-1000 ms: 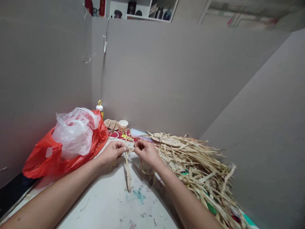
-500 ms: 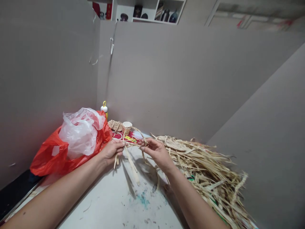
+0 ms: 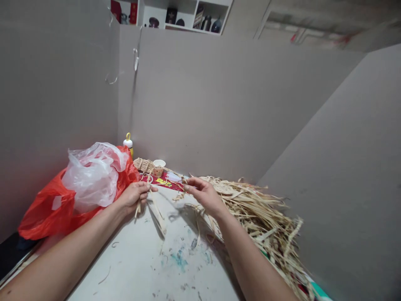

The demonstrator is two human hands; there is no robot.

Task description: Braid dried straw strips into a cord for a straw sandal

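My left hand (image 3: 135, 196) is closed in a pinch on pale straw strands (image 3: 157, 216), whose loose ends hang over the table. To its right, my right hand (image 3: 205, 195) pinches a thin braided straw cord (image 3: 179, 196) between thumb and fingers. Part of the cord runs up and left behind the hands, in front of a small paper cup (image 3: 158, 166). Fine detail of the braid is too small and blurred to make out. Both hands are raised above the white tabletop (image 3: 131, 259).
A large heap of dry straw (image 3: 266, 217) lies along the right side. On the left stands a red plastic bag (image 3: 46, 213) with a white plastic bag (image 3: 90, 175) in it. At the back are a woven straw piece (image 3: 143, 164) and a bottle with a yellow loop (image 3: 128, 143).
My hands have drawn apart, and the cord between them has shifted, part of it now dangling below my right fingers. The whole view has turned slightly to the right.
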